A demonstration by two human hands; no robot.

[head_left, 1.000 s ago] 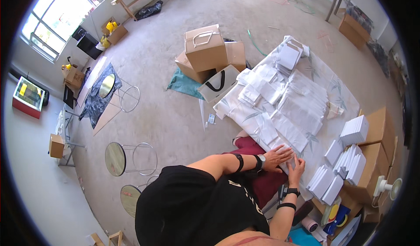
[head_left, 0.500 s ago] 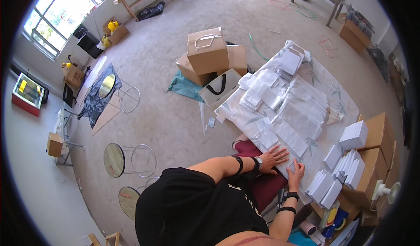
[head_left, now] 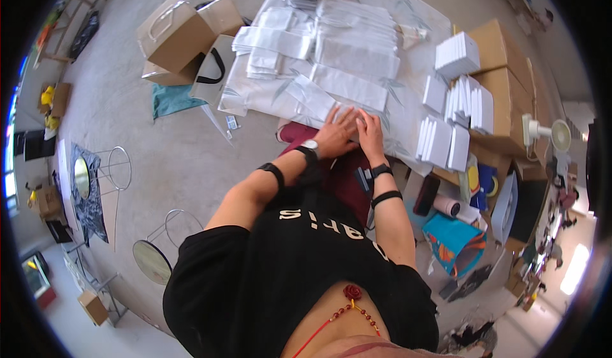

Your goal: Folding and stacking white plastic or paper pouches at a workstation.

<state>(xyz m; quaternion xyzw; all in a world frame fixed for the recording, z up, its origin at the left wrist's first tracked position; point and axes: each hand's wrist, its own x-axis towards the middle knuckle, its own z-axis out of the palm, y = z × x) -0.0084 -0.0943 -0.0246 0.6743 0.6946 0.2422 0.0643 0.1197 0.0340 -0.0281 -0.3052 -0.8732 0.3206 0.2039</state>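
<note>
Flat on the near edge of the cloth-covered table lies my left hand (head_left: 338,132), its fingers spread. Right beside it rests my right hand (head_left: 370,135), fingers stretched forward and slightly bent, touching or nearly touching the left. What lies beneath the two hands is mostly hidden. Just beyond them are a narrow white flat bag (head_left: 308,97) and a wider white bag (head_left: 352,88). Farther up, overlapping rows of white bags (head_left: 357,36) cover the middle, with folded white bags (head_left: 273,42) to their left. The tablecloth (head_left: 408,71) is pale with a grey leaf print.
White flat boxes (head_left: 457,55) stand at the table's right, before cardboard boxes (head_left: 503,97) and a small white fan (head_left: 551,134). A blue patterned bag (head_left: 452,240) sits lower right. On the left floor are stacked cartons (head_left: 175,33), a handled bag (head_left: 213,74) and round stools (head_left: 152,262).
The view has swung to the right and downward, so the table now appears higher and farther left. My right hand has come up closer against my left, which stays flat on the table edge.
</note>
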